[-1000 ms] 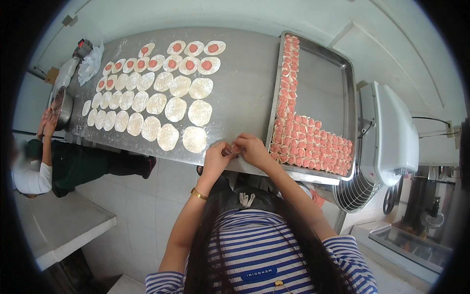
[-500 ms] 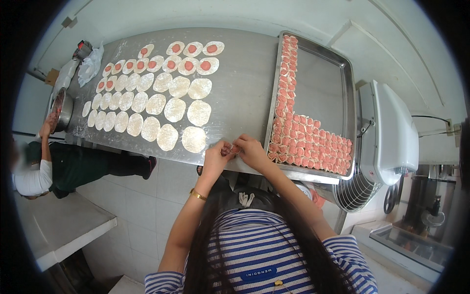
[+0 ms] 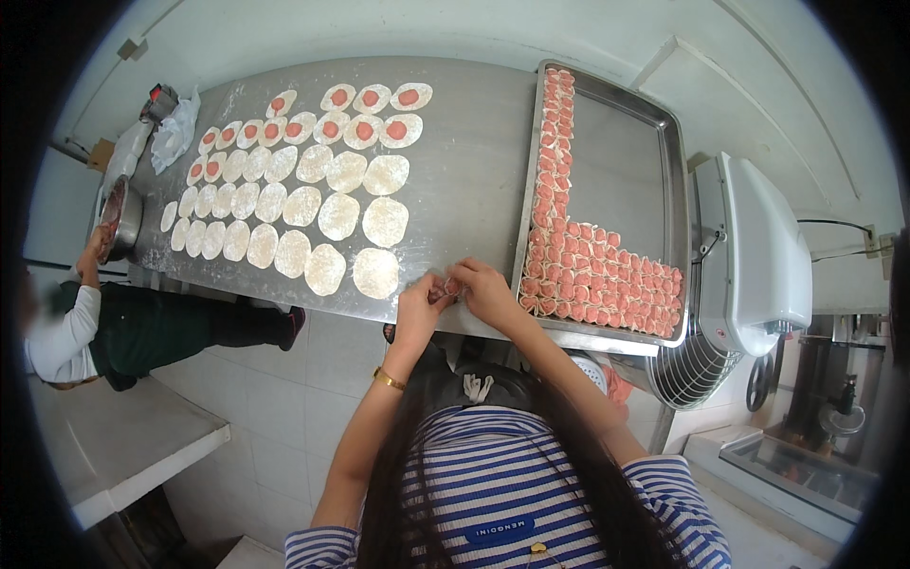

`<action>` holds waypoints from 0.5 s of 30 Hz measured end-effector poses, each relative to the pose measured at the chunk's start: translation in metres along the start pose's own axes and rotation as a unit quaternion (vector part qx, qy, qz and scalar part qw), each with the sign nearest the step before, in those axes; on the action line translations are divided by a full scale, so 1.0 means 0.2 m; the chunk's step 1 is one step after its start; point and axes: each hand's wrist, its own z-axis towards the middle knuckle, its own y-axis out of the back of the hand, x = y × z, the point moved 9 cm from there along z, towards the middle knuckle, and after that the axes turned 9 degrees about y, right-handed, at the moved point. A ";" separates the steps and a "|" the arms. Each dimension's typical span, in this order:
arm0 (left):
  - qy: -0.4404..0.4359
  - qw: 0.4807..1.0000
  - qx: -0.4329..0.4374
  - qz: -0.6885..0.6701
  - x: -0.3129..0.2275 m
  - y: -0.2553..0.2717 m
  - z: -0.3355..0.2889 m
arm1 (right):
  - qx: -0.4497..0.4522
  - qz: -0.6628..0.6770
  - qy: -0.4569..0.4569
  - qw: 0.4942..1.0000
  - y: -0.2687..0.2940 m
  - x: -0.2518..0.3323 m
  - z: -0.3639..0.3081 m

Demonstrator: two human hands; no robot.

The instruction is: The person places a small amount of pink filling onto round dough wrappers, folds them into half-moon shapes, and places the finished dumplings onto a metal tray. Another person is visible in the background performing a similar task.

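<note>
Near the front edge of the metal table, my left hand (image 3: pixel 419 305) and my right hand (image 3: pixel 482 290) meet around a small open-topped dumpling (image 3: pixel 446 292). Fingers of both hands are closed about it and hide most of it. To the left lie rows of floured round wrappers (image 3: pixel 376 273); those toward the back carry dabs of pink filling (image 3: pixel 399 129). Just right of my right hand is a deep metal tray (image 3: pixel 679 161). Filled dumplings (image 3: pixel 588 275) with pink tops are packed tightly along its left side and near end.
At the far left, a co-worker (image 3: pixel 142 322) in a dark green apron has a hand at a metal bowl (image 3: pixel 130 223) of filling. A white plastic bag (image 3: pixel 176 133) lies at the table's back left. A white machine with a wire guard (image 3: pixel 754 256) stands right of the tray.
My hands stay in nearly the same place, with the fingers slightly shifted around the dumpling. At the far left, the co-worker's arm and the bowl have moved a little.
</note>
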 end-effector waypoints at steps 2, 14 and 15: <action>-0.021 0.999 -0.022 0.016 -0.02 0.03 -0.01 | -0.011 -0.043 0.004 0.999 0.02 0.02 0.00; 0.004 1.000 -0.012 0.019 -0.01 0.03 -0.01 | 0.013 -0.005 -0.006 1.000 -0.02 -0.01 -0.01; 0.004 1.000 -0.012 0.015 -0.01 0.03 0.00 | 0.022 0.008 -0.008 1.000 -0.03 -0.02 -0.01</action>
